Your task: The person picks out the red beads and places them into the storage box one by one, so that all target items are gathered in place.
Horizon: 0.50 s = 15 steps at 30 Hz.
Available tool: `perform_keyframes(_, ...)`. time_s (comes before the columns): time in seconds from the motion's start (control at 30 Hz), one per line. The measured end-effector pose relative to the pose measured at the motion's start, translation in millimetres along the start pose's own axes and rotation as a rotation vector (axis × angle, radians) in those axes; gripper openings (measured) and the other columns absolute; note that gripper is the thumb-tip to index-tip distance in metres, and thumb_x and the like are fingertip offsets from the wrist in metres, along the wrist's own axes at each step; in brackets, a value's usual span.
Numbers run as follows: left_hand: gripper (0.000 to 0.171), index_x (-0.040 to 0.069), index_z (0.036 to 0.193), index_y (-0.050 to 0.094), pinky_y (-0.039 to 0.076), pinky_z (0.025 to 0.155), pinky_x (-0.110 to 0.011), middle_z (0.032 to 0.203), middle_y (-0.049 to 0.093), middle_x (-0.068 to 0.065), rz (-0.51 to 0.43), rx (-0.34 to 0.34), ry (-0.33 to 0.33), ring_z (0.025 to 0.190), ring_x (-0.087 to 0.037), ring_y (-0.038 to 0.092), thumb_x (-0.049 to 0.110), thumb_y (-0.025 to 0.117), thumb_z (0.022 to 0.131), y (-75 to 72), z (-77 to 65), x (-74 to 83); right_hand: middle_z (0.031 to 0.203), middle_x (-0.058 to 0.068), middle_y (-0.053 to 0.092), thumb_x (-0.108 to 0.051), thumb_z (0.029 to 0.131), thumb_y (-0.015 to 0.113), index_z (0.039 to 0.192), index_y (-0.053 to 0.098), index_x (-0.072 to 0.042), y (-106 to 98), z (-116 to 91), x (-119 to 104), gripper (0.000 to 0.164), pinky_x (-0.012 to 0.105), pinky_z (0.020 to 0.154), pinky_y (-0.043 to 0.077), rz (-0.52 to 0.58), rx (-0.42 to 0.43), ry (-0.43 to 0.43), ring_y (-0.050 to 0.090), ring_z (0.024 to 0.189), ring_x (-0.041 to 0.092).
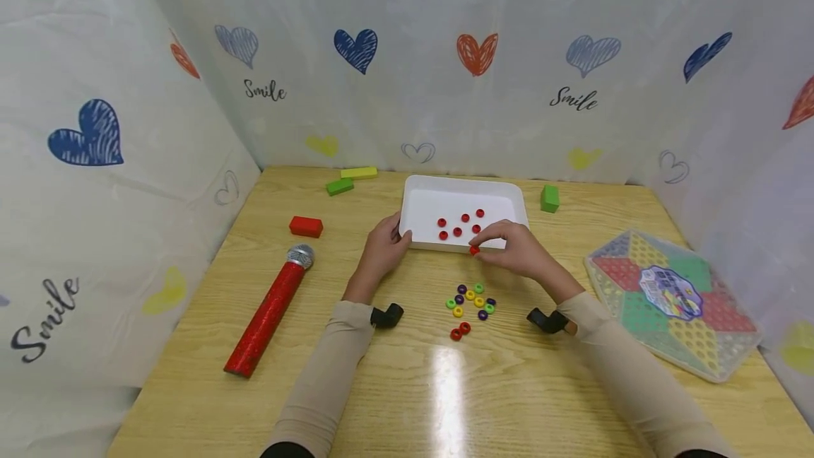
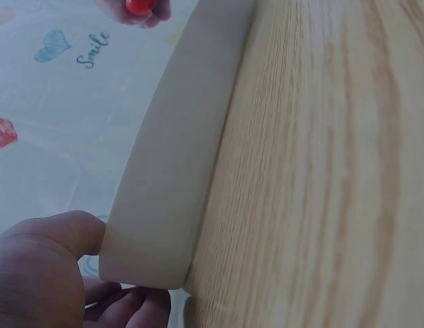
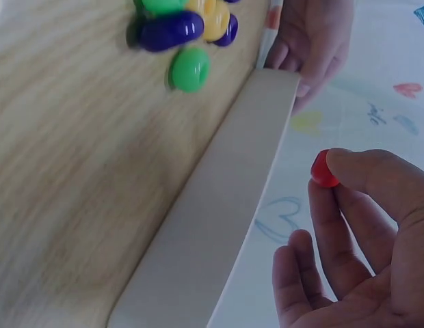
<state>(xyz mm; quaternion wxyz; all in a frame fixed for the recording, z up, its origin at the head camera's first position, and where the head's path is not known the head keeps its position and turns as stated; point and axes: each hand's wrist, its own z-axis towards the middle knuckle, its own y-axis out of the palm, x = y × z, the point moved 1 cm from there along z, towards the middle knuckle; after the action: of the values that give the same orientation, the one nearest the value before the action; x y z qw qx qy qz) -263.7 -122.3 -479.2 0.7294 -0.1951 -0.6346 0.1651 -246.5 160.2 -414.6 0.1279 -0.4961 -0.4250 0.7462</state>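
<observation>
A white tray (image 1: 422, 196) stands at the back middle of the table with several red beads (image 1: 457, 232) lying in it. My left hand (image 1: 384, 244) grips the tray's near left corner, thumb at the rim and fingers around the outside, as the left wrist view shows. Between thumb and fingertips my right hand (image 1: 515, 249) pinches a single red bead (image 3: 324, 169), held over the tray's near edge. In front of the tray lies a loose group of purple, yellow and green beads (image 1: 479, 302). Two more red beads (image 1: 465, 328) are just nearer to me.
Left of the tray lie a red microphone (image 1: 270, 316), a red block (image 1: 306, 226), a green block (image 1: 340, 186) and a yellow block (image 1: 359, 172). Another green block (image 1: 550, 198) is right of the tray. A colourful star-patterned game board (image 1: 674, 302) occupies the right side. Printed curtains surround the table.
</observation>
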Motion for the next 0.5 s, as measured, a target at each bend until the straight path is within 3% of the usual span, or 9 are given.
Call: perform_keyframes(0.5,0.060,0.003,0.154,0.041,0.048,0.112,-0.037,0.152,0.049,-0.020,0.001,0.007,0.009,0.140,-0.027,0.051,0.021,0.060,0.100,2.3,1.5,-2.0,0.108,0.010,0.077,-0.014,0.088,0.078,0.107,0.079,-0.009,-8,28,18,0.021,0.056,0.098,0.051,-0.038,-0.005,0.060,0.064,0.110,0.034)
